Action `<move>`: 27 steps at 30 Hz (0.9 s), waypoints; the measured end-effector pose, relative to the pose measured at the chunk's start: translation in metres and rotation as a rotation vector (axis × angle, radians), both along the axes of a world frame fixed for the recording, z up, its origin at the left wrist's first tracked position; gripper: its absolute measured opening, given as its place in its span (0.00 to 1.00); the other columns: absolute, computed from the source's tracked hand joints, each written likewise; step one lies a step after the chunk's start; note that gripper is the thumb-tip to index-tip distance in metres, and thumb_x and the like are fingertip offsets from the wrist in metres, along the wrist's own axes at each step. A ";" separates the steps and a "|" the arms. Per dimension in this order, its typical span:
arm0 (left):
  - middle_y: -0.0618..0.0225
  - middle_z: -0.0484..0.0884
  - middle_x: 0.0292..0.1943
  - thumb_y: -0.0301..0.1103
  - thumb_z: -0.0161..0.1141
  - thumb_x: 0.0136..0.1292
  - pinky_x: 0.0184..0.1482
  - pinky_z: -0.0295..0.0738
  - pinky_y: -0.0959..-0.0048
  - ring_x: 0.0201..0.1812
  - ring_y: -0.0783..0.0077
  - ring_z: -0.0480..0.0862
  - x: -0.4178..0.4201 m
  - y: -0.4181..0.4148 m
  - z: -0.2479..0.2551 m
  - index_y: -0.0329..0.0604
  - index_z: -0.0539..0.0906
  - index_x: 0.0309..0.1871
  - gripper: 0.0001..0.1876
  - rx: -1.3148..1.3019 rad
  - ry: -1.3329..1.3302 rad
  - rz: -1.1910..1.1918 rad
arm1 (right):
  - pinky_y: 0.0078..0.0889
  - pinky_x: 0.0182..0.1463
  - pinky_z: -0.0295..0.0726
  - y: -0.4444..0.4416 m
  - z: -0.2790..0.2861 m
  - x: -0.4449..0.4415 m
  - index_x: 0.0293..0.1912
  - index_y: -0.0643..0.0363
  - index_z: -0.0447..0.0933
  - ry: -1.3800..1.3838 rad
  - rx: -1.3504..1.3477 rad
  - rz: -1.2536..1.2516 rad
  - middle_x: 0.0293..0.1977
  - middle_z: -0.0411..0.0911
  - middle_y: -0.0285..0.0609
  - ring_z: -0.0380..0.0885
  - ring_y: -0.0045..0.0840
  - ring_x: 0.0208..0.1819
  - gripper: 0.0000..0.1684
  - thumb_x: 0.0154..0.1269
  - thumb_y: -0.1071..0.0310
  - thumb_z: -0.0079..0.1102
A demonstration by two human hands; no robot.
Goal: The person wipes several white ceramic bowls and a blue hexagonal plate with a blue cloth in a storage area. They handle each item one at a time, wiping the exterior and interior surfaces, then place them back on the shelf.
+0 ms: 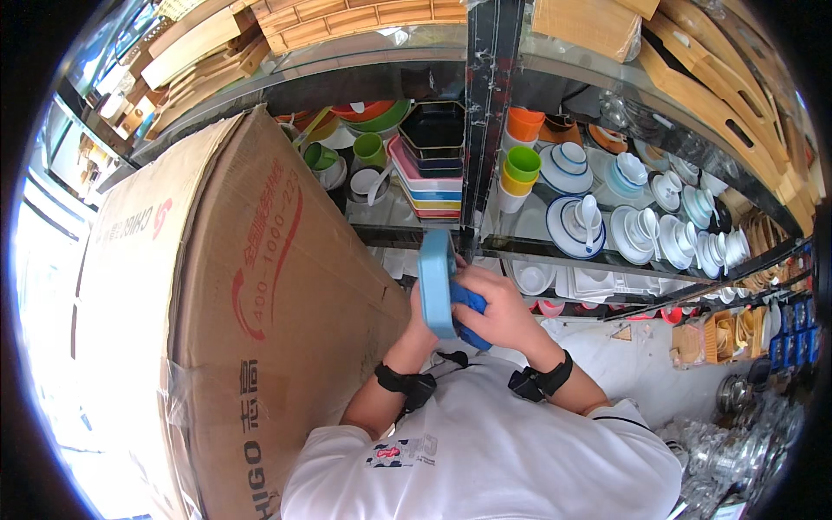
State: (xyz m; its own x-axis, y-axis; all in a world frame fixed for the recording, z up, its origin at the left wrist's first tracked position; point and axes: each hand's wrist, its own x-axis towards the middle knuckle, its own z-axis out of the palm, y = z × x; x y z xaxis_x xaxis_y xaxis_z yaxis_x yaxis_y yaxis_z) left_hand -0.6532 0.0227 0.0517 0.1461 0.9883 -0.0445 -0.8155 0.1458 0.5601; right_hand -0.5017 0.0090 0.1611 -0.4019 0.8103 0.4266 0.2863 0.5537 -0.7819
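Note:
A light blue angular dish [435,286] is held on edge in front of my chest. My left hand [418,312] grips it from behind, and most of those fingers are hidden by the dish. In my right hand [497,302] is a crumpled dark blue cloth [473,318], pressed against the side of the dish. Just beyond my hands, on the shelf, stands a stack of hexagonal dishes [426,185] in several colours, with black ones [432,127] on top.
A large cardboard carton [305,260] rises close on my left. A black shelf post [484,110] stands straight ahead. Cups [520,169], saucers and bowls [575,221] with spoons fill the right shelf. Wooden trays [721,97] lie above. Plastic-wrapped goods [734,435] sit low at right.

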 end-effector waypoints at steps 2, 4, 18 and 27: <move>0.63 0.84 0.50 0.50 0.47 0.82 0.51 0.82 0.72 0.48 0.73 0.85 -0.006 0.001 -0.003 0.39 0.81 0.58 0.23 -0.022 0.279 0.079 | 0.35 0.48 0.79 -0.003 0.002 0.003 0.48 0.66 0.80 0.051 -0.047 -0.009 0.40 0.80 0.50 0.81 0.43 0.41 0.17 0.61 0.68 0.68; 0.61 0.84 0.50 0.59 0.37 0.84 0.46 0.84 0.70 0.46 0.71 0.86 -0.013 0.003 0.016 0.39 0.79 0.59 0.31 -0.232 0.415 0.064 | 0.38 0.48 0.79 -0.001 0.013 0.013 0.48 0.66 0.81 0.155 -0.110 -0.114 0.40 0.80 0.50 0.82 0.43 0.42 0.17 0.64 0.65 0.69; 0.46 0.86 0.49 0.47 0.56 0.78 0.45 0.81 0.53 0.45 0.37 0.86 -0.017 0.000 0.052 0.42 0.77 0.61 0.20 0.393 1.354 0.541 | 0.38 0.54 0.79 0.009 0.004 0.039 0.55 0.66 0.79 0.081 0.021 -0.324 0.46 0.81 0.51 0.82 0.43 0.48 0.23 0.64 0.66 0.68; 0.60 0.83 0.41 0.50 0.69 0.63 0.36 0.82 0.60 0.37 0.53 0.86 -0.013 0.002 0.086 0.42 0.78 0.48 0.23 1.045 1.806 0.229 | 0.37 0.56 0.81 0.010 0.016 0.058 0.62 0.63 0.74 -0.230 -0.150 -0.067 0.48 0.83 0.53 0.84 0.44 0.50 0.31 0.61 0.65 0.71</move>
State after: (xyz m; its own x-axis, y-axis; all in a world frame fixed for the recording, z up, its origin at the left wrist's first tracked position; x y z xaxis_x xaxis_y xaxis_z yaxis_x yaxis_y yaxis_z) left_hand -0.6662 0.0247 0.1375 0.4876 0.7230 0.4894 0.6495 -0.6749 0.3501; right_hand -0.4440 0.0190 0.1768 -0.4177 0.8855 0.2036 0.4980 0.4105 -0.7638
